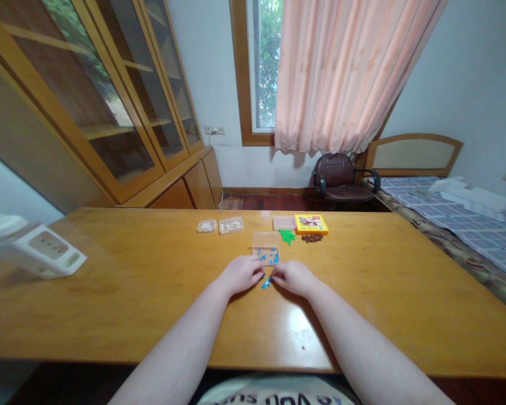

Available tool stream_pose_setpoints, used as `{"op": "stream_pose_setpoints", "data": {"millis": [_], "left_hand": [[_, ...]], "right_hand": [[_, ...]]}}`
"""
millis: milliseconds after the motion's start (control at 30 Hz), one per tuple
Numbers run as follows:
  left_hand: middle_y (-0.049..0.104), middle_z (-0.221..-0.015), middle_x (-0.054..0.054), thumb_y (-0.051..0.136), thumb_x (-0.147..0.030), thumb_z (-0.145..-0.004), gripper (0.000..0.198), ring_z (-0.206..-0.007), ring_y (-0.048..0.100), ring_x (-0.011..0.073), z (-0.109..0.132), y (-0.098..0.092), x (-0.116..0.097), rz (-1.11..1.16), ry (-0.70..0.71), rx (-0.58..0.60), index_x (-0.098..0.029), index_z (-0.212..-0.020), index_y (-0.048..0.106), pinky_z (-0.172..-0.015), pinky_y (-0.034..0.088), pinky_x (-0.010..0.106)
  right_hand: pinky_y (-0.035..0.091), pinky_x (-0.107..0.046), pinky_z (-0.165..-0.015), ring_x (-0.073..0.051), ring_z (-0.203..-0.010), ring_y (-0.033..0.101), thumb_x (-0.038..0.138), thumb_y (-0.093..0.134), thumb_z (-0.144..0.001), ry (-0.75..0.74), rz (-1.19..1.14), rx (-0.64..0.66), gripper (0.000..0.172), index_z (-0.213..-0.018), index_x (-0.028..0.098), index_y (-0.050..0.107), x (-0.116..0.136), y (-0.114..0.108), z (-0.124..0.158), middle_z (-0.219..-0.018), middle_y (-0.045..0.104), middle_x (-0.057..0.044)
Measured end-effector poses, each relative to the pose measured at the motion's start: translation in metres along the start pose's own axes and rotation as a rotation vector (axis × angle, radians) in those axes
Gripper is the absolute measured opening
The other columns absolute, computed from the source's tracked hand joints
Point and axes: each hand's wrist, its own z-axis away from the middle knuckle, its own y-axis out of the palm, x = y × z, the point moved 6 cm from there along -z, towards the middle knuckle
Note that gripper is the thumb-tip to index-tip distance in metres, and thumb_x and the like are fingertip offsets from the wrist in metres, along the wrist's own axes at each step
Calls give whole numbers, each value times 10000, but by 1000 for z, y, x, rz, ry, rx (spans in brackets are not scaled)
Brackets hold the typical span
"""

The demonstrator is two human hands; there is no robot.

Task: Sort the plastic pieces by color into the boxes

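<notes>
Both my hands rest on the wooden table (109,281) near its front middle. My left hand (241,274) and my right hand (293,277) have their fingertips close together over a few small blue pieces (266,283), which they seem to pinch. Just beyond the hands lies a clear plastic box (266,248) with more blue pieces in it. Further back are a pile of green pieces (287,236) and a pile of brown pieces (311,238).
A yellow box (311,224) and a clear lid (284,222) lie at the back, with two clear boxes (221,225) of pale pieces to the left. A white device (34,247) stands at the table's left. Beyond are a chair (341,177), a bed and cabinets.
</notes>
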Motion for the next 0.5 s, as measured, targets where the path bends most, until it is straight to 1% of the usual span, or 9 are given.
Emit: {"op": "stream_pose_setpoints", "data": {"millis": [100,167,233,300,400,500], "left_hand": [[631,-908,49,477,-276,-878,181,-844,588,170,-1,-10,8,-22,-105,-130,-197,-875,640,-765,446,274],[622,-962,59,460,-278,-892,205,-890,589,181,0,-16,14,-21,-193,-206,-200,-972,632,-801,450,290],[604,-1034,64,479,-271,-883,244,-933,586,184,1,-19,17,3,-227,-236,-210,-1088,597,-825,452,294],[592,-1068,56,508,-262,-863,255,-947,582,179,1,-15,13,37,-163,-187,-226,-1103,590,-830,451,285],[612,-990,28,523,-259,-851,156,-890,584,159,2,-6,0,73,-14,-42,-232,-956,635,-799,449,258],[621,-922,10,534,-263,-846,120,-839,579,144,2,0,-8,86,43,33,-229,-875,645,-755,442,237]], "right_hand": [[406,-227,-659,-161,-789,653,277,559,-822,-24,-17,18,209,-965,267,710,2,0,0,-898,731,-17],[409,-229,-660,-165,-803,657,282,559,-826,-32,-21,36,216,-979,276,712,3,1,0,-915,731,-16],[407,-229,-659,-166,-803,658,287,554,-836,-21,-12,45,200,-944,267,721,2,1,0,-900,733,-21],[400,-228,-649,-166,-778,657,287,551,-840,-5,9,41,189,-903,248,724,2,1,0,-863,733,-27],[382,-225,-629,-161,-744,650,282,544,-840,-10,41,23,184,-863,228,718,2,1,0,-832,729,-34],[366,-222,-617,-152,-722,636,291,544,-841,-3,55,-1,182,-846,222,712,1,0,1,-814,723,-38]]}}
